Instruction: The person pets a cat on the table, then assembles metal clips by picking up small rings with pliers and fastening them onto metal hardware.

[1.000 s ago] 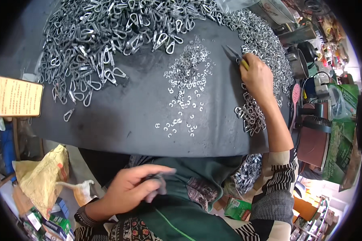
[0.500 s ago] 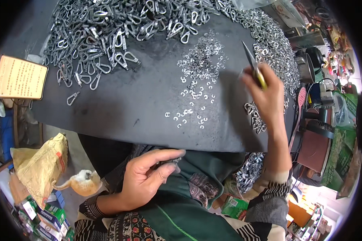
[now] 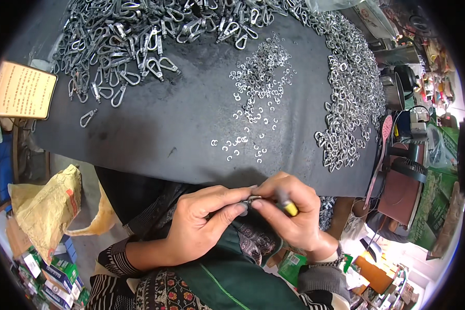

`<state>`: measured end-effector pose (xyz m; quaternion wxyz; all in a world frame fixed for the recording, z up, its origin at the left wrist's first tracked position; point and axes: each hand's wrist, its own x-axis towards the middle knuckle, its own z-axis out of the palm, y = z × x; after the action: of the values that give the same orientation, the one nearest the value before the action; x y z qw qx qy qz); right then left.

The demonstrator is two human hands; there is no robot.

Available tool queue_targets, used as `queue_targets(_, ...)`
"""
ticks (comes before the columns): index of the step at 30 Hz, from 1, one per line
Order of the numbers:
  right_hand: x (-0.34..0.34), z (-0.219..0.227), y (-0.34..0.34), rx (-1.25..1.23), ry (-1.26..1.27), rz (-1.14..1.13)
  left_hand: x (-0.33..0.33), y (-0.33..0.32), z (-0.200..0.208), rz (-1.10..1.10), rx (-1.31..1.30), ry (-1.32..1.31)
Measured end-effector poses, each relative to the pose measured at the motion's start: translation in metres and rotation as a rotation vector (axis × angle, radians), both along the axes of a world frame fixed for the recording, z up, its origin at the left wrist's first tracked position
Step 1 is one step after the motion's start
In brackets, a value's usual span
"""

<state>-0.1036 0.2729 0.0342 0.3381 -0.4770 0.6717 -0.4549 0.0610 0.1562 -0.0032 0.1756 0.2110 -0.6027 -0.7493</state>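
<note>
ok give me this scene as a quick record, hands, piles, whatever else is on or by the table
left hand: pinches a small metal piece, details unclear
right hand: holds a yellow-handled tool, meets left at the piece
table: dark top
far left pile: metal snap hooks
middle scatter: C-shaped metal rings
right pile: metal loops
left edge: lit screen

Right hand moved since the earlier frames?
Yes: the right hand went from the link pile leftward, to the near edge of the table, by the left hand.
</note>
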Motion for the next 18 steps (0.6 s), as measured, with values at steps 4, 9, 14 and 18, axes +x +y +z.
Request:
queue_targets(4,-0.01,0.017,-0.005,0.127,0.043,0.113,0.004,0.001,0.0,-0.069,0.122,-0.002)
queue_targets(9,-0.067,0.048,-0.041,0.248,0.851,0.344,0.021,-0.004,0.001,-0.137,0.413,-0.099)
queue_targets(14,-0.099,0.044,-0.071,0.061,1.247,0.528,0.026,0.001,-0.003,-0.224,0.407,-0.123)
queue_targets(18,-0.108,0.037,-0.089,-0.015,1.325,0.714,0.026,-0.005,0.0,-0.364,0.412,-0.163)
